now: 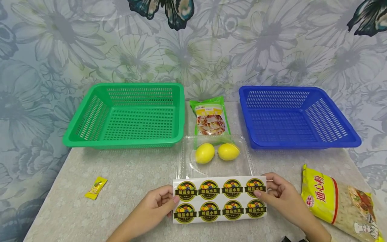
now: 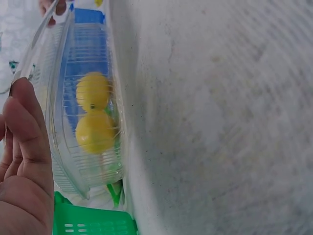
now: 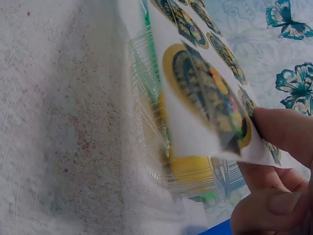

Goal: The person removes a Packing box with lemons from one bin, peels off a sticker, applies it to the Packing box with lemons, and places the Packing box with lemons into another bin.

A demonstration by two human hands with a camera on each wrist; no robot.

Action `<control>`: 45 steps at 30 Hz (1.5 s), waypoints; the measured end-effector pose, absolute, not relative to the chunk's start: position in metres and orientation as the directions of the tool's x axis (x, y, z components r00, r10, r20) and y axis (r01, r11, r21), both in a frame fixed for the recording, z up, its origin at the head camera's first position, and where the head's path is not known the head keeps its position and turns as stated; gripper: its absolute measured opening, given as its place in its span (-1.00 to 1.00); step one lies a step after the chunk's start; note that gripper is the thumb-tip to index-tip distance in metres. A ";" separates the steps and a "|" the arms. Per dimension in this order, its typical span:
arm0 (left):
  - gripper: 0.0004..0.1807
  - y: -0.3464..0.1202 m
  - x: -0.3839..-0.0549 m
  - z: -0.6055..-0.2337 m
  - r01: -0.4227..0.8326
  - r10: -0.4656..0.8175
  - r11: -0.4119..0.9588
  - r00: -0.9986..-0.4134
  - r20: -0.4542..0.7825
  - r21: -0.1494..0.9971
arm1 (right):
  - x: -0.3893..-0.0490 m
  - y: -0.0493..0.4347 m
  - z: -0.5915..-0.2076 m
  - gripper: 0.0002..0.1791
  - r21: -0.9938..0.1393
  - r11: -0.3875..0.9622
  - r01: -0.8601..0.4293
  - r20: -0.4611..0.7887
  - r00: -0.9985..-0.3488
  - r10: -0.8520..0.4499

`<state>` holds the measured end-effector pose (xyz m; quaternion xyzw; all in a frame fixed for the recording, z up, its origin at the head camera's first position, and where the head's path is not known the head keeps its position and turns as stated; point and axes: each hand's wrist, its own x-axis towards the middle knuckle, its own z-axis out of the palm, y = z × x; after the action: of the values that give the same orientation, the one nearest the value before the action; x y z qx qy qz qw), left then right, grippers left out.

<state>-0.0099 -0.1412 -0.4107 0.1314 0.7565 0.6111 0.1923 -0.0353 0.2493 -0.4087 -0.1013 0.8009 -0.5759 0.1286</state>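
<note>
A white sheet of round fruit stickers (image 1: 220,199), printed in black and gold in two rows, is held between both hands in the head view. My left hand (image 1: 155,205) pinches its left edge, thumb on the printed face. At the opposite edge my right hand (image 1: 279,196) pinches the sheet, thumb over a sticker. Just behind the sheet sits a clear plastic box (image 1: 187,168) with two yellow lemons (image 1: 205,153) inside. The sheet overlaps the box's front in the head view. In the right wrist view the sheet (image 3: 195,142) hangs tilted, with fingers behind it.
A green basket (image 1: 68,141) stands at the back left, a blue basket (image 1: 305,145) at the back right. Between them lies a green snack bag (image 1: 211,121). A small yellow packet (image 1: 96,188) is at left, a yellow pasta bag (image 1: 338,201) at right. A flowered wall covering rises behind.
</note>
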 end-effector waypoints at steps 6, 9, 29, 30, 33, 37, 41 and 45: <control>-0.88 -0.143 -0.008 -0.410 -0.009 0.435 0.125 -0.898 -0.063 0.992 | -0.034 0.254 -0.408 -0.71 -0.974 0.224 0.032 -0.117 -0.918 -0.379; -0.86 -0.143 -0.006 -0.409 0.010 0.431 0.091 -0.902 -0.031 0.996 | -0.034 0.257 -0.408 -0.72 -0.980 0.195 0.040 -0.120 -0.902 -0.415; -0.29 -0.149 -0.008 -0.405 0.099 0.390 -0.020 -0.916 0.099 0.995 | -0.034 0.252 -0.405 -0.69 -0.980 0.195 0.047 -0.132 -0.884 -0.449; -0.32 -0.149 -0.008 -0.405 0.108 0.388 -0.022 -0.915 0.108 0.994 | -0.034 0.252 -0.405 -0.69 -0.980 0.194 0.048 -0.132 -0.882 -0.451; -0.50 -0.147 -0.008 -0.404 0.126 0.379 -0.025 -0.917 0.126 0.992 | -0.035 0.252 -0.405 -0.70 -0.980 0.192 0.050 -0.134 -0.882 -0.452; -0.72 -0.145 -0.008 -0.405 0.131 0.361 0.026 -0.926 0.113 0.991 | -0.035 0.251 -0.405 -0.70 -0.979 0.197 0.044 -0.129 -0.887 -0.443; -0.76 -0.145 -0.008 -0.406 0.156 0.346 0.060 -0.930 0.126 0.986 | -0.035 0.250 -0.405 -0.70 -0.981 0.187 0.041 -0.123 -0.886 -0.447; -0.62 -0.146 -0.008 -0.406 0.112 0.349 0.026 -0.932 0.096 0.993 | -0.033 0.250 -0.405 -0.70 -0.978 0.206 0.020 -0.111 -0.890 -0.441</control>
<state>-0.0076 -0.1456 -0.4060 0.1623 0.7108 0.6788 0.0873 -0.0335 0.2498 -0.4052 -0.1397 0.7533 -0.6146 0.1878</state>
